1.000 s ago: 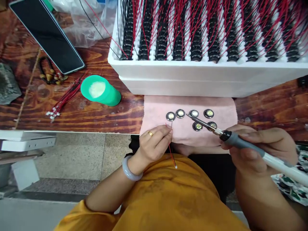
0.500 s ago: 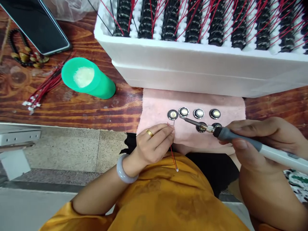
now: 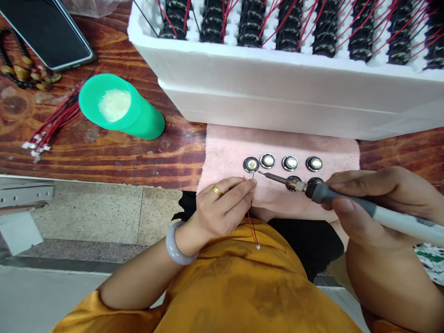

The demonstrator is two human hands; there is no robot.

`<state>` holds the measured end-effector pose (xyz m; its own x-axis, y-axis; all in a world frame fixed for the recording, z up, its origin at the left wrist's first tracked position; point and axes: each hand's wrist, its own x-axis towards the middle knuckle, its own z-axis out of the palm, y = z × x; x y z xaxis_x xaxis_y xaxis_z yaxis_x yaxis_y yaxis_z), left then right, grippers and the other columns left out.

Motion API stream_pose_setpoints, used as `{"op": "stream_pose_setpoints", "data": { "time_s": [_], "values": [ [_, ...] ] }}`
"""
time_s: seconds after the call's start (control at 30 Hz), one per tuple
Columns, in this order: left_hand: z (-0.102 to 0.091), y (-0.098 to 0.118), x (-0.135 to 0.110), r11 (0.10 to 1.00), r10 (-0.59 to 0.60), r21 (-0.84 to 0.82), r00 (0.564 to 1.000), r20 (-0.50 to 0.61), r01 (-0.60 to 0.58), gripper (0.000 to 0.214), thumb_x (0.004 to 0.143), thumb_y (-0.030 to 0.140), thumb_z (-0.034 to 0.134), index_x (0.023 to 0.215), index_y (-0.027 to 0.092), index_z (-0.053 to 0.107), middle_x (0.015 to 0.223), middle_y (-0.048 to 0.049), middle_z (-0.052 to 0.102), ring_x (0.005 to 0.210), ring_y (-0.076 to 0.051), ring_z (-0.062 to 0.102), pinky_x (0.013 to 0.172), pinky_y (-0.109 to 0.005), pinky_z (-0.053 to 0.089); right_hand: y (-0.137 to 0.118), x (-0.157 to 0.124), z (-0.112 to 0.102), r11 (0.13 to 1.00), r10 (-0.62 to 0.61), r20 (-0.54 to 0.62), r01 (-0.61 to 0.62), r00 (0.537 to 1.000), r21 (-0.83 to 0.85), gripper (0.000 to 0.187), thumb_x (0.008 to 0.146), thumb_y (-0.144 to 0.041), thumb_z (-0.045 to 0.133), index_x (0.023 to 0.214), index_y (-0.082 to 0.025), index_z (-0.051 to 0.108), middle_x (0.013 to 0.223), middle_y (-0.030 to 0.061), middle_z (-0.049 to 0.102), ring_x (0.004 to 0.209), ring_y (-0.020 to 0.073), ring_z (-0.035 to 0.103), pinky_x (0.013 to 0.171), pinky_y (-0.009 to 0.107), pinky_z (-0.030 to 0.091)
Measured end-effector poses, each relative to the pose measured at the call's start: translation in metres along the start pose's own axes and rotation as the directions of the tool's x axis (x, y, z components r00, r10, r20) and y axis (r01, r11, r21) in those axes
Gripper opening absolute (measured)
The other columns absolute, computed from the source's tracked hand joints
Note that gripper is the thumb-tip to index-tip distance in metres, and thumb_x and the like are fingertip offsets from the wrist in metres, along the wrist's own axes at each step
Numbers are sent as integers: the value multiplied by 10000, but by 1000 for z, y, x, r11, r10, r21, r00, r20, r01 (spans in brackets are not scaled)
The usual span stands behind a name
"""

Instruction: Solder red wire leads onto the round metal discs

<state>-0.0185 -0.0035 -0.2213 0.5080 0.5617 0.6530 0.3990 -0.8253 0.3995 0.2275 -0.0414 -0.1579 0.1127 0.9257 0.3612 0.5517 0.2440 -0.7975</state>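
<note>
My left hand pinches a red and black wire pair, its white connector dangling below the fingers over the orange shirt. The bare wire ends point up at the lower edge of the leftmost small round speaker. In my right hand is a soldering iron, held like a pen and pointing left. Its tip is close to the black wire's end, just below that speaker; whether they touch I cannot tell. Several more speakers, such as this one, lie on the pink cloth, two partly behind the iron.
A white foam box packed with rows of wired speakers stands behind the cloth. To the left are a green cup holding a pale substance, a bundle of red wires, a phone and a bead bracelet.
The iron's tip has come slightly left and down, nearer the black wire's end. The view has shifted a little; my left hand keeps its pinch on the wires.
</note>
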Motion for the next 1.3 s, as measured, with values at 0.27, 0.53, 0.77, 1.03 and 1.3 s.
{"op": "stream_pose_setpoints", "data": {
  "time_s": [0.27, 0.53, 0.77, 1.03, 1.3],
  "values": [
    [0, 1, 0, 1000, -25, 5, 1000, 0, 25, 207, 766, 57, 771, 949, 97, 682, 1033, -82, 760, 899, -198, 711, 758, -294, 644, 3, 3, -3, 994, -101, 78, 104, 992, -27, 184, 755, -221, 800, 872, -194, 661, 810, 17, 701, 628, 196, 675, 501, 315, 551],
    [0, 1, 0, 1000, -24, -7, 1000, 4, 24, 189, 773, 59, 767, 940, 88, 683, 1011, -93, 761, 896, -205, 721, 749, -294, 646, 0, 2, 3, 999, -46, 66, 44, 997, 28, 162, 758, -203, 793, 868, -203, 674, 791, 2, 694, 629, 176, 663, 506, 301, 536],
    [-1, 2, -1, 999, -41, 1, 999, 11, 41, 153, 802, 66, 743, 936, 103, 680, 1024, -84, 761, 911, -188, 720, 786, -286, 648, 2, 3, 2, 995, -96, 108, 94, 990, 24, 182, 754, -187, 796, 890, -185, 676, 793, 6, 694, 624, 168, 666, 489, 276, 538],
    [0, 1, 0, 999, -42, -15, 999, -4, 42, 182, 781, 50, 753, 940, 97, 680, 1005, -83, 761, 896, -189, 723, 775, -282, 650, 3, 3, 4, 995, -103, 86, 101, 991, 19, 160, 774, -193, 797, 886, -189, 684, 790, 2, 690, 662, 153, 668, 519, 258, 542],
    [0, 2, 3, 1000, -30, -5, 999, -16, 30, 133, 808, 70, 734, 923, 106, 675, 980, -75, 764, 877, -176, 722, 770, -269, 650, 4, 6, 7, 993, -114, 69, 114, 991, 10, 155, 759, -187, 784, 886, -218, 700, 770, -1, 693, 606, 172, 658, 429, 258, 526]
  ]
}}
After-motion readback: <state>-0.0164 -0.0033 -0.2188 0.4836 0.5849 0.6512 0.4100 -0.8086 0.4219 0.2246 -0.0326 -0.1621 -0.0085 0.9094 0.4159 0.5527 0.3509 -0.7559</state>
